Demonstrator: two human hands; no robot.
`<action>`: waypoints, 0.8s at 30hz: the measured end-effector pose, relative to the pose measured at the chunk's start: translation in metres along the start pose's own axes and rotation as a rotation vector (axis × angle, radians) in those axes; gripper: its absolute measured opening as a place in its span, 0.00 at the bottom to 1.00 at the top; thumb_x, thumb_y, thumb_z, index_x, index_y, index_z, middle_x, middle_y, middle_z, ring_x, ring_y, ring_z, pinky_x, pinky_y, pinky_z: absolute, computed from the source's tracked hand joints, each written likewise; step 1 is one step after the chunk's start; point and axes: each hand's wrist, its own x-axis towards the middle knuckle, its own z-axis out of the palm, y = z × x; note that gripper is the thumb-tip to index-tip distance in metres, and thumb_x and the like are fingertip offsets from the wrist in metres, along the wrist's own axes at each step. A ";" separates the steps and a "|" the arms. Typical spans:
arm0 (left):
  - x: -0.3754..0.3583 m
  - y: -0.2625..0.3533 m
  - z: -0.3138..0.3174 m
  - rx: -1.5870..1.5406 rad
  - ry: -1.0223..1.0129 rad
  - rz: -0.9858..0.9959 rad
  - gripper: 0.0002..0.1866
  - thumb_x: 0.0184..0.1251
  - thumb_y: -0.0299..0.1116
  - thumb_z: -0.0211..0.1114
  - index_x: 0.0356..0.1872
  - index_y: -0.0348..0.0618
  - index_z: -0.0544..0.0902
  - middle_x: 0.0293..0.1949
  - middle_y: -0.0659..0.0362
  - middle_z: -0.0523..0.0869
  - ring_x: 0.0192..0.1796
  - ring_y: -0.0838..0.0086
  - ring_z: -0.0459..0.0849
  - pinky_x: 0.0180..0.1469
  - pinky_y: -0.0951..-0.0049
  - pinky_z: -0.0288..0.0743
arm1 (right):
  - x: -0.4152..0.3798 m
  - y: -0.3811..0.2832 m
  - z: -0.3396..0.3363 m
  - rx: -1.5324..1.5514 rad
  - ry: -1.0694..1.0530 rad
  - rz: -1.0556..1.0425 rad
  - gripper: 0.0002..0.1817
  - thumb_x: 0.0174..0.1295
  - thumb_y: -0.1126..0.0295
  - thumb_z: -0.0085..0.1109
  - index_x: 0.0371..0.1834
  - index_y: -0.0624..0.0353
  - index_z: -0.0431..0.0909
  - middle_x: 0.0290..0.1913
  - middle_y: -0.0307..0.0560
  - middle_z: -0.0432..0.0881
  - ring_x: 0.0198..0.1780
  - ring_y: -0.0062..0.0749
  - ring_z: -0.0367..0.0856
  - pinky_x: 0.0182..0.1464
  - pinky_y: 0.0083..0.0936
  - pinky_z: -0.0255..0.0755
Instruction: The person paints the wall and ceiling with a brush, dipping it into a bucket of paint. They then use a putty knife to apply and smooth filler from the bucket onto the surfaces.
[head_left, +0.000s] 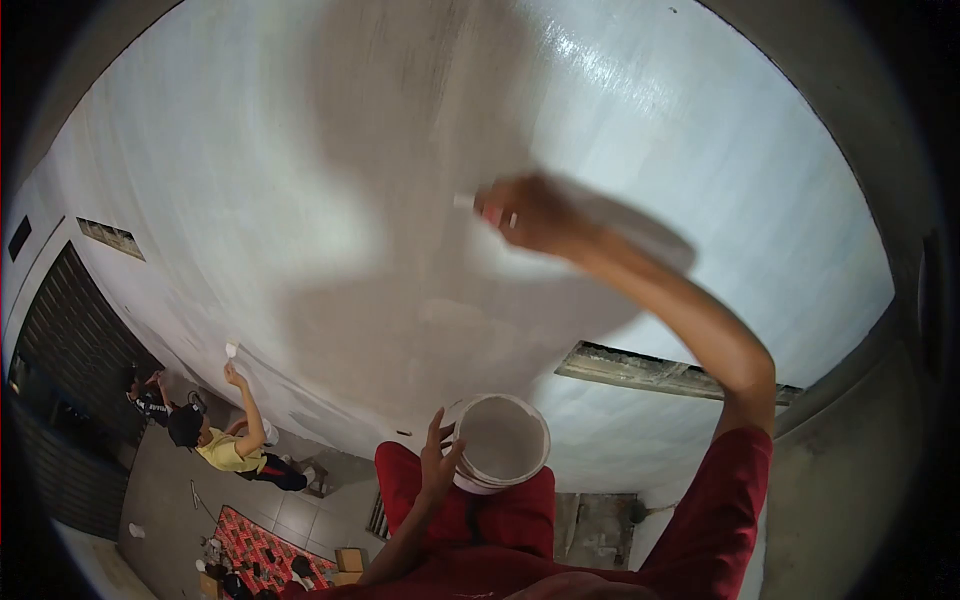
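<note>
My right hand (532, 215) is raised against the wall, blurred a little, with its fingers closed round a paintbrush. The pale end of the paintbrush (465, 201) points left at the wall (740, 190), which has a wet sheen near the top. My left hand (438, 458) steadies a white paint bucket (500, 480) from its left side, fingers at the rim. The bucket rests by my knees, its mouth facing me, with pale greyish stuff inside. The shadow of my head and arm covers the wall's middle.
Below left, a person in a yellow top (235, 447) holds a brush (232, 350) to the wall. Another person (150, 398) is by the dark shutter door (75, 310). A red patterned mat (260, 545) with things on it lies far below. A vent opening (640, 367) cuts the wall.
</note>
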 end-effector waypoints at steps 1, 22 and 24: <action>0.000 0.000 -0.001 -0.001 -0.001 0.007 0.38 0.64 0.36 0.63 0.73 0.44 0.57 0.56 0.40 0.78 0.56 0.55 0.80 0.56 0.61 0.75 | 0.014 0.016 -0.023 0.167 0.113 0.008 0.05 0.57 0.67 0.60 0.32 0.54 0.79 0.30 0.47 0.82 0.33 0.38 0.81 0.37 0.33 0.75; -0.004 0.010 -0.002 -0.039 -0.006 -0.009 0.37 0.65 0.38 0.63 0.73 0.44 0.56 0.56 0.40 0.78 0.56 0.56 0.80 0.55 0.61 0.74 | -0.028 -0.022 0.059 0.073 -0.192 -0.029 0.07 0.50 0.76 0.50 0.30 0.50 0.77 0.31 0.49 0.81 0.39 0.47 0.81 0.41 0.43 0.73; -0.004 0.009 -0.002 -0.024 -0.007 -0.008 0.37 0.66 0.37 0.62 0.73 0.44 0.56 0.56 0.38 0.77 0.57 0.58 0.78 0.58 0.62 0.72 | 0.003 0.008 0.026 0.241 0.065 0.116 0.05 0.51 0.74 0.51 0.29 0.51 0.76 0.27 0.50 0.81 0.34 0.49 0.80 0.37 0.43 0.73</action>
